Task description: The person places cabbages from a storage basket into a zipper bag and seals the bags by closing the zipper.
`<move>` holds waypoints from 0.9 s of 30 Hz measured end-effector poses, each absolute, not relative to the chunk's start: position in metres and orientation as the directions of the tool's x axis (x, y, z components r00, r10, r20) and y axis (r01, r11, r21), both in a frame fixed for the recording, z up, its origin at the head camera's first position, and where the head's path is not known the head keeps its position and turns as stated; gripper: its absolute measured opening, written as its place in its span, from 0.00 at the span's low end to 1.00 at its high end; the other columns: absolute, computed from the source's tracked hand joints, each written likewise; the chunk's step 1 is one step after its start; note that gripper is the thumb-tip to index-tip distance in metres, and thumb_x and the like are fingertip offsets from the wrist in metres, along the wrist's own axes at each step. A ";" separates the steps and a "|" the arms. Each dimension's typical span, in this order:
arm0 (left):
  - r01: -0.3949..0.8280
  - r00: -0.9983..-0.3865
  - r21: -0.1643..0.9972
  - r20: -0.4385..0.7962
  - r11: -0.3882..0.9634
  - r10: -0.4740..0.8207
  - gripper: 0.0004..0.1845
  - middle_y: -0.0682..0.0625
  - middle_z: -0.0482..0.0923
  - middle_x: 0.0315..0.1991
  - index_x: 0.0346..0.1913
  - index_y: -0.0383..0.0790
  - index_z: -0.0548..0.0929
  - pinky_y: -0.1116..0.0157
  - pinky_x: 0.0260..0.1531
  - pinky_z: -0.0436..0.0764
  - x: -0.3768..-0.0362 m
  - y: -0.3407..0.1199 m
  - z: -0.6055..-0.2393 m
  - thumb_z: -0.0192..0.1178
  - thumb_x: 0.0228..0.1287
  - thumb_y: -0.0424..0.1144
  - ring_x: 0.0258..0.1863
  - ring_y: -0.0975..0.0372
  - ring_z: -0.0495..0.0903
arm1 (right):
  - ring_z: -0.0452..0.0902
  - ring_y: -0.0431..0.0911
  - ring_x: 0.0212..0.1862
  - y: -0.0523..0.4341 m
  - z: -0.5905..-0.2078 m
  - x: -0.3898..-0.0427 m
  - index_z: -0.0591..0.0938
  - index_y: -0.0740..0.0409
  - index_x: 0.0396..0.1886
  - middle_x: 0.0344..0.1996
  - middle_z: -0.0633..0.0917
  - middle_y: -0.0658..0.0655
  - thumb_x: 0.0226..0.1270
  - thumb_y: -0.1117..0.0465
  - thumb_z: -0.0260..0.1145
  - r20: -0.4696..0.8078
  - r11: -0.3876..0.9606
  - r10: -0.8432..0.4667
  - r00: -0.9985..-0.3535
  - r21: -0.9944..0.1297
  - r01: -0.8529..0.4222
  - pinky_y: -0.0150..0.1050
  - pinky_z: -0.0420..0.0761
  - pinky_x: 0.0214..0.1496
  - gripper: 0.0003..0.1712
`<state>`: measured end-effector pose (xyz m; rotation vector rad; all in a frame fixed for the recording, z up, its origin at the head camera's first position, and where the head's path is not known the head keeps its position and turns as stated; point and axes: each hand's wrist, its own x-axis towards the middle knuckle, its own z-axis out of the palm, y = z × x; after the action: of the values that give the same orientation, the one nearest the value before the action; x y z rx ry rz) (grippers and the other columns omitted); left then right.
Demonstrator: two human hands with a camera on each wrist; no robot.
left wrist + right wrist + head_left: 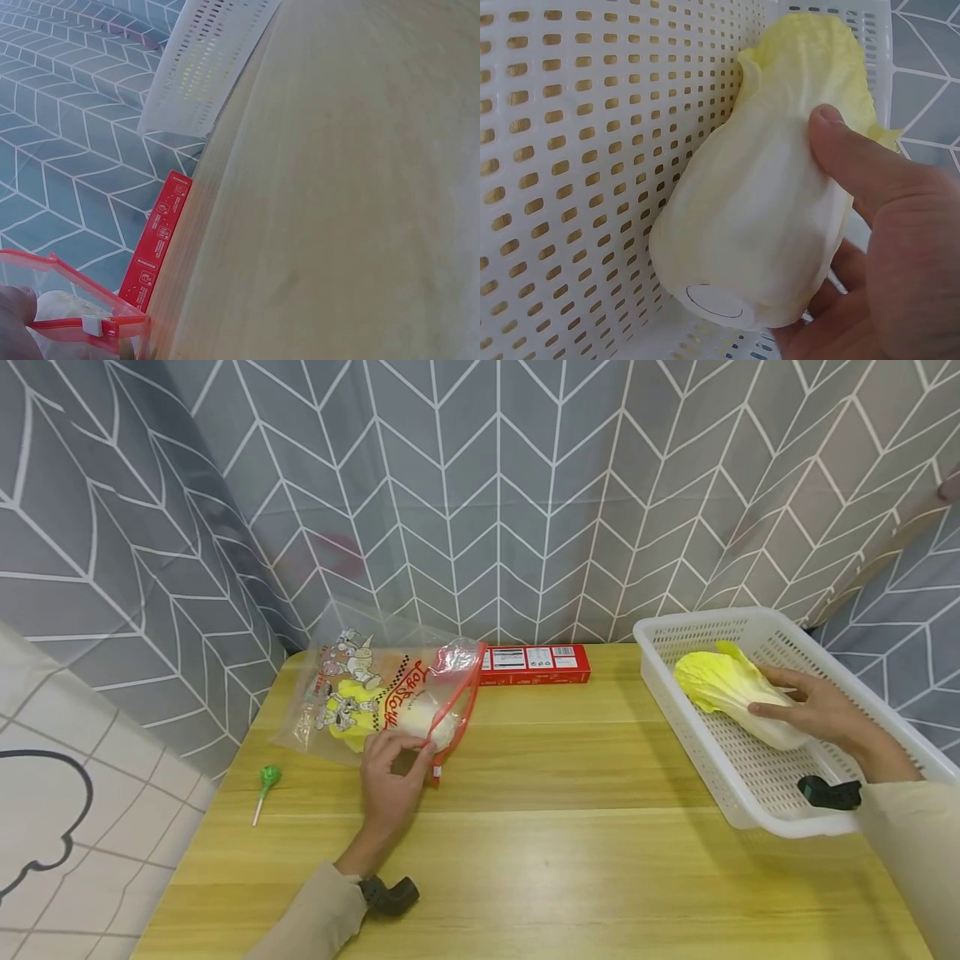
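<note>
In the head view, a clear zip bag [390, 693] with a red zip edge and cartoon print lies at the left of the table. Inside it shows a napa cabbage [420, 718], white and yellow. My left hand [392, 781] pinches the bag's red edge near its slider [91, 325]. To the right, my right hand [817, 710] grips a second napa cabbage [738, 697] in a white plastic basket [675, 727]. The right wrist view shows my thumb across that cabbage [750, 202], its cut base pointing down; the fingers behind it are partly hidden.
A red box [536, 665] lies at the table's back edge, partly behind the bag. A green lollipop [268, 777] lies near the left edge. The wooden table [555, 827] spans between bag and basket. A patterned grey curtain [525, 510] hangs behind.
</note>
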<state>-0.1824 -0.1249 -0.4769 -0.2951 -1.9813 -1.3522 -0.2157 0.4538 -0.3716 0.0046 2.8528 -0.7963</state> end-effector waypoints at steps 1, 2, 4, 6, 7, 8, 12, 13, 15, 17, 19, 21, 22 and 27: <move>0.545 -0.723 0.721 0.662 0.429 -0.195 0.07 0.46 0.83 0.34 0.30 0.39 0.88 0.70 0.50 0.65 -0.182 -0.125 -0.477 0.77 0.52 0.30 0.42 0.60 0.72 | 0.66 0.75 0.62 0.454 -0.372 -0.215 0.46 0.64 0.81 0.72 0.58 0.83 0.71 0.45 0.67 -0.185 0.863 -0.048 -0.982 -0.503 0.052 0.51 0.80 0.48 0.55; 0.544 -0.724 0.721 0.662 0.429 -0.195 0.07 0.46 0.83 0.34 0.30 0.39 0.88 0.70 0.50 0.65 -0.183 -0.125 -0.476 0.77 0.51 0.29 0.42 0.59 0.72 | 0.65 0.76 0.63 0.455 -0.372 -0.215 0.44 0.64 0.81 0.72 0.56 0.84 0.70 0.45 0.67 -0.198 0.866 -0.053 -0.979 -0.497 0.053 0.59 0.78 0.51 0.57; 0.542 -0.723 0.720 0.663 0.434 -0.196 0.07 0.45 0.83 0.34 0.30 0.38 0.88 0.70 0.50 0.64 -0.183 -0.124 -0.476 0.77 0.51 0.28 0.42 0.59 0.71 | 0.61 0.77 0.64 0.456 -0.373 -0.214 0.40 0.65 0.81 0.72 0.54 0.86 0.69 0.45 0.68 -0.214 0.877 -0.066 -0.975 -0.478 0.046 0.70 0.71 0.56 0.60; 0.538 -0.724 0.721 0.661 0.437 -0.200 0.07 0.44 0.83 0.33 0.29 0.36 0.87 0.70 0.49 0.64 -0.182 -0.123 -0.476 0.76 0.50 0.26 0.41 0.58 0.71 | 0.59 0.77 0.64 0.457 -0.375 -0.213 0.36 0.66 0.80 0.72 0.52 0.87 0.68 0.46 0.69 -0.225 0.880 -0.076 -0.971 -0.473 0.040 0.75 0.65 0.58 0.63; 0.535 -0.724 0.723 0.659 0.437 -0.203 0.07 0.43 0.82 0.33 0.29 0.35 0.87 0.70 0.49 0.64 -0.182 -0.123 -0.476 0.76 0.50 0.26 0.41 0.58 0.71 | 0.59 0.77 0.64 0.457 -0.376 -0.213 0.35 0.67 0.80 0.72 0.51 0.87 0.68 0.46 0.69 -0.227 0.880 -0.081 -0.971 -0.473 0.037 0.75 0.65 0.58 0.63; 0.534 -0.725 0.724 0.658 0.437 -0.205 0.07 0.42 0.82 0.33 0.29 0.34 0.86 0.71 0.49 0.64 -0.182 -0.123 -0.476 0.76 0.50 0.25 0.41 0.58 0.71 | 0.59 0.77 0.64 0.457 -0.376 -0.213 0.35 0.66 0.80 0.72 0.51 0.87 0.67 0.47 0.69 -0.226 0.880 -0.085 -0.970 -0.474 0.034 0.75 0.64 0.58 0.64; 0.526 -0.730 0.730 0.651 0.436 -0.208 0.07 0.41 0.82 0.33 0.29 0.34 0.86 0.70 0.49 0.64 -0.182 -0.122 -0.475 0.75 0.50 0.25 0.42 0.58 0.71 | 0.59 0.77 0.64 0.457 -0.378 -0.212 0.36 0.66 0.80 0.72 0.51 0.87 0.67 0.47 0.69 -0.205 0.883 -0.082 -0.975 -0.469 0.024 0.75 0.64 0.58 0.63; 0.525 -0.731 0.730 0.650 0.437 -0.207 0.07 0.42 0.82 0.33 0.29 0.34 0.86 0.70 0.49 0.64 -0.182 -0.123 -0.475 0.75 0.50 0.25 0.42 0.59 0.71 | 0.59 0.77 0.64 0.457 -0.378 -0.212 0.36 0.65 0.81 0.72 0.51 0.87 0.68 0.46 0.69 -0.196 0.883 -0.078 -0.977 -0.470 0.024 0.75 0.64 0.58 0.63; 0.524 -0.735 0.734 0.646 0.432 -0.205 0.07 0.43 0.82 0.34 0.30 0.36 0.87 0.70 0.49 0.64 -0.182 -0.123 -0.475 0.76 0.51 0.27 0.42 0.60 0.71 | 0.57 0.78 0.65 0.457 -0.377 -0.212 0.37 0.63 0.81 0.73 0.51 0.86 0.68 0.46 0.69 -0.172 0.875 -0.064 -0.983 -0.483 0.027 0.75 0.63 0.58 0.62; 0.526 -0.736 0.734 0.646 0.430 -0.203 0.07 0.44 0.83 0.34 0.30 0.37 0.87 0.70 0.49 0.64 -0.183 -0.124 -0.476 0.76 0.51 0.28 0.42 0.61 0.71 | 0.56 0.78 0.66 0.457 -0.376 -0.211 0.39 0.60 0.82 0.74 0.50 0.85 0.69 0.45 0.68 -0.133 0.867 -0.043 -0.990 -0.497 0.030 0.75 0.63 0.58 0.60; 0.529 -0.734 0.733 0.648 0.428 -0.203 0.07 0.44 0.83 0.34 0.30 0.37 0.87 0.70 0.49 0.64 -0.183 -0.124 -0.478 0.77 0.51 0.28 0.42 0.61 0.71 | 0.56 0.78 0.66 0.456 -0.376 -0.211 0.41 0.57 0.83 0.74 0.51 0.84 0.69 0.45 0.67 -0.100 0.857 -0.022 -0.995 -0.514 0.033 0.74 0.62 0.57 0.58; 0.530 -0.733 0.733 0.649 0.427 -0.205 0.07 0.44 0.83 0.34 0.30 0.37 0.87 0.70 0.49 0.64 -0.183 -0.124 -0.478 0.76 0.50 0.27 0.42 0.61 0.70 | 0.57 0.77 0.65 0.456 -0.375 -0.211 0.43 0.55 0.83 0.74 0.51 0.84 0.70 0.44 0.66 -0.075 0.855 -0.004 -0.997 -0.518 0.035 0.73 0.63 0.57 0.56; 0.529 -0.731 0.731 0.651 0.430 -0.206 0.07 0.43 0.82 0.34 0.30 0.36 0.87 0.70 0.49 0.64 -0.182 -0.124 -0.477 0.76 0.50 0.27 0.42 0.61 0.70 | 0.58 0.77 0.64 0.456 -0.375 -0.211 0.44 0.55 0.83 0.74 0.52 0.84 0.70 0.43 0.65 -0.069 0.858 0.005 -0.998 -0.512 0.040 0.72 0.63 0.56 0.55; 0.533 -0.729 0.731 0.653 0.427 -0.207 0.06 0.40 0.82 0.33 0.29 0.32 0.86 0.71 0.50 0.64 -0.174 -0.118 -0.462 0.74 0.51 0.24 0.42 0.58 0.71 | 0.57 0.80 0.66 0.456 -0.373 -0.211 0.45 0.55 0.83 0.73 0.52 0.85 0.72 0.41 0.62 -0.066 0.861 0.016 -0.998 -0.507 0.047 0.73 0.63 0.57 0.53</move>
<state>-0.1737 -0.1182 -0.4619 -0.2744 -1.9855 -1.3575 -0.2109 0.4560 -0.3728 0.0509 2.9731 -0.8123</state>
